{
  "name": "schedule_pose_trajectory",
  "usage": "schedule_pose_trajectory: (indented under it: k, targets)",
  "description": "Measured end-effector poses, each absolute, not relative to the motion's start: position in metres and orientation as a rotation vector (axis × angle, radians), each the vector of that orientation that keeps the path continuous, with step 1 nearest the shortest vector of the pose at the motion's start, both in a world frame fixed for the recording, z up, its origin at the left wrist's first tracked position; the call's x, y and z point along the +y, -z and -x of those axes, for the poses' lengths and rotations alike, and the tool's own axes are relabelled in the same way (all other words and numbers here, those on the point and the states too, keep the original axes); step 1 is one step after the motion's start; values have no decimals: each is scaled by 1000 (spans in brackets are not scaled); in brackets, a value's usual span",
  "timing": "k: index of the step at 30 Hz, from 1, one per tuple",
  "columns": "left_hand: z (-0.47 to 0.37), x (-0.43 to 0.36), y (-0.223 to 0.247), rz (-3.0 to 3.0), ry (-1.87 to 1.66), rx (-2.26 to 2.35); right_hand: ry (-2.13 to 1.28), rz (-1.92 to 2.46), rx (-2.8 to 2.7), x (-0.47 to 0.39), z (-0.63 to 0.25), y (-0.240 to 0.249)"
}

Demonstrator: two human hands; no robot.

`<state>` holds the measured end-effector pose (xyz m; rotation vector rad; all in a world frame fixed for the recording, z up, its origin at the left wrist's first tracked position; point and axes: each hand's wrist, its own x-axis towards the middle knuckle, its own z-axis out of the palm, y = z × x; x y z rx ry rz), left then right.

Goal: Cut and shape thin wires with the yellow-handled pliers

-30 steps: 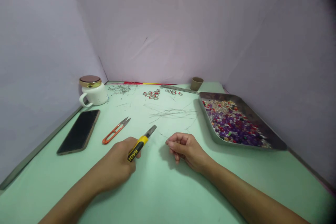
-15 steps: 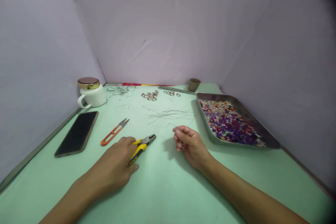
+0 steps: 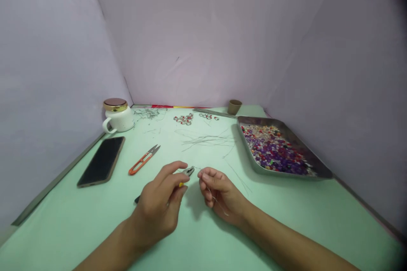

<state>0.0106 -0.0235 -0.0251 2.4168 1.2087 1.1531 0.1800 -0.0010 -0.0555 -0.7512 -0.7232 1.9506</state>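
Observation:
My left hand (image 3: 162, 199) is closed around yellow-and-black pliers; most of the handles are hidden by the hand, and the metal jaws (image 3: 188, 171) of the pliers point toward my right hand. A thin wire (image 3: 219, 204) is pinched between the thumb and fingers of my right hand (image 3: 221, 190), one end trailing down across the palm. Its other end runs left to the plier jaws; whether they grip it I cannot tell. Beyond the hands lie several loose thin wires (image 3: 206, 139) on the green tabletop. Orange thread snips (image 3: 143, 161) rest left of the pliers.
At right stands a metal tray (image 3: 254, 163) of mixed beads (image 3: 276, 150). A phone (image 3: 101, 161) and a lidded white mug (image 3: 121, 119) are at left. Farther back are red-beaded pieces (image 3: 183, 119), wire scraps (image 3: 148, 113), a small brown cup (image 3: 234, 106) and straight wires (image 3: 216, 113).
My left hand has lifted the pliers off the table and turned them, bringing the jaws close to my right hand. The right hand has shifted slightly left and down with the wire.

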Motion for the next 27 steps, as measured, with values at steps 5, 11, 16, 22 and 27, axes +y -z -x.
schedule_pose_trajectory:
  k: [5,11,16,22,27]
  targets:
    - [-18,-25,28,-2359,-1128,1134,-1994,667,-771,-4,-177,57]
    - [-19,-21,24,-2074,-978,1150,-2030,659,-859,-6,-178,58]
    - [-19,-22,22,-2020,-883,1153,-2038,640,-912,-11,-179,60]
    - [-18,-27,16,-2145,-936,1146,-1981,658,-982,-25,-179,57]
    - [-17,-27,22,-2281,-1039,1123,-1885,741,-1007,-28,-174,57]
